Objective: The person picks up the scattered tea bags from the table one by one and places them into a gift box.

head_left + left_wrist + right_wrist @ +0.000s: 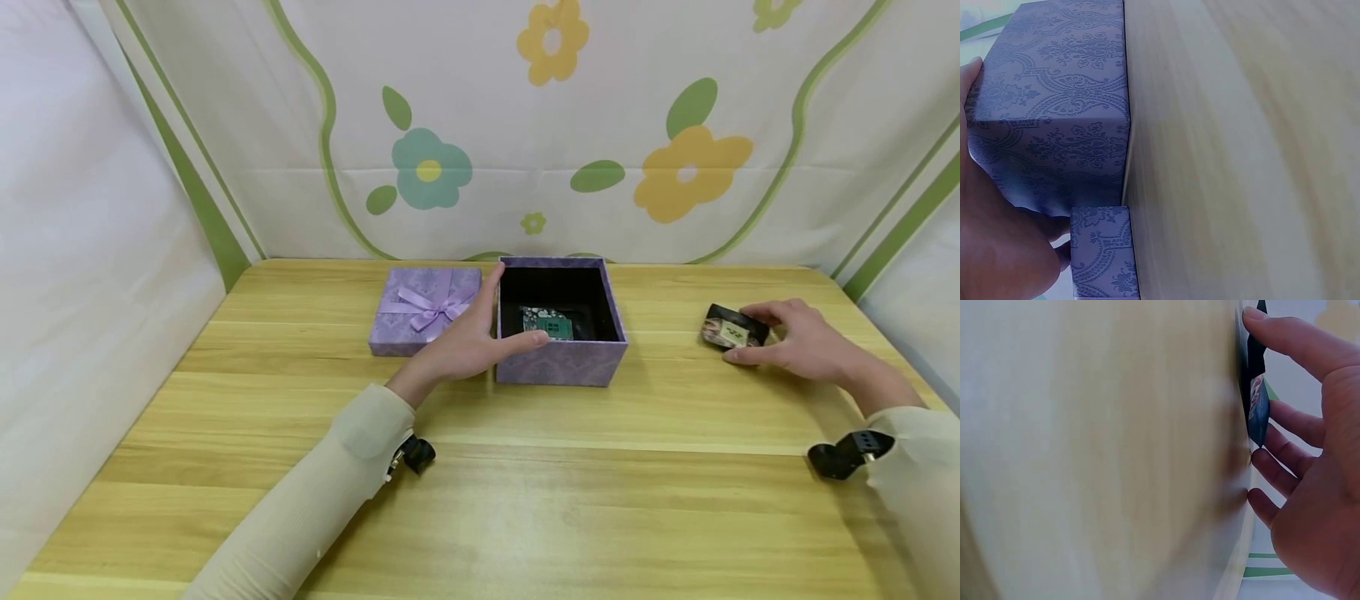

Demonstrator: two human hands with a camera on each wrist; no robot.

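Observation:
My left hand (472, 333) is spread around the near left corner of an open purple patterned box (558, 364), straight fingers along its left side and thumb over the front rim. In the left wrist view the palm lies close against the box (1054, 94). Inside the box's black interior lies a small packet with a green label (553, 326). At the right, my right hand (806, 343) pinches a small black packet with a cream label (731, 331) between thumb and fingers. The right wrist view shows this packet (1259, 403) edge-on, tilted close over the table.
A purple lid with a ribbon bow (405, 329) lies left of the box, right beside my left hand. The wooden table (525, 500) ends at the back against a white flowered curtain (495, 100). Curtain cloth also hangs at both sides.

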